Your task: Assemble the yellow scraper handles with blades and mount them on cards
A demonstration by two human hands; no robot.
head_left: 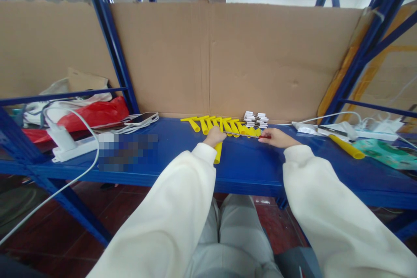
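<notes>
Over the blue shelf (pixel 247 169), the left hand (pixel 214 136) is clamping its fingers on a yellow tube (pixel 218 155), the right hand (pixel 275 137) is gripping a red-handled screwdriver (pixel 263 137) toward it, this piece apparently being unfinished, while similar yellow pieces (pixel 204 127) are lying behind, their completion being unclear.

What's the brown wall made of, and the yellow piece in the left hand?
Yellow piece: probably smooth plastic, from its even colour and neat tube-like shape. Brown wall: looks like matte cardboard, with creases and an uneven top edge.
</notes>
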